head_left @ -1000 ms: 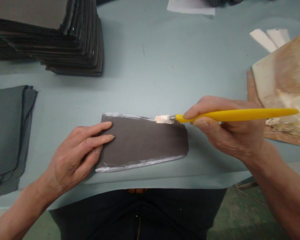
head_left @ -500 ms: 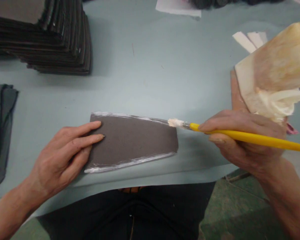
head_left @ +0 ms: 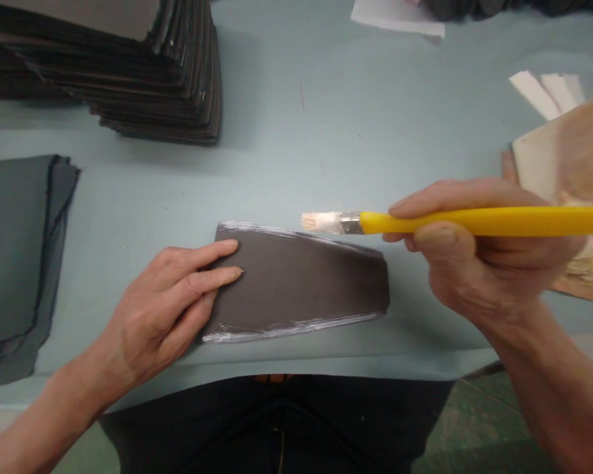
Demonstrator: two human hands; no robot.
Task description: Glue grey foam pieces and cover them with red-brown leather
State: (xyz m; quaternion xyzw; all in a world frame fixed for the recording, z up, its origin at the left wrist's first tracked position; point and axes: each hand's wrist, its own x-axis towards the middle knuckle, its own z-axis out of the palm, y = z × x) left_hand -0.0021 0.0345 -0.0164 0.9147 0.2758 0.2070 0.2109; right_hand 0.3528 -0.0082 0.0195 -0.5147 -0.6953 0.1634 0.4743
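From my seat I look down through the head camera on a pale blue-green table (head_left: 286,158) that fills most of the view; a tall stack of dark pieces (head_left: 165,85) stands at the far left, its edges uneven; nearer on that side lies a pile of grey-green sheets (head_left: 14,250), and at the right I see part of a stained, cream-coloured container (head_left: 536,161) on a brown board (head_left: 588,289). My right hand (head_left: 489,263) has its fingers closed around the brush handle; my left hand (head_left: 168,309) reaches over the wide end of the dark panel (head_left: 301,283), two fingers stretched out with a small gap between them, tips laid on its surface and gripping nothing, the others curled beneath. The panel lies flat near the table's front edge; it is matte brown-grey, tapering toward the right to a narrow end with clipped corners; both long edges carry streaky white bands, ragged on the inner side, the near one thickest at the left corner. The yellow-handled brush (head_left: 474,222) lies nearly level, its white-coated bristles over the far long edge, though I cannot tell whether they touch; a few white strips (head_left: 548,95) lie beside the container.
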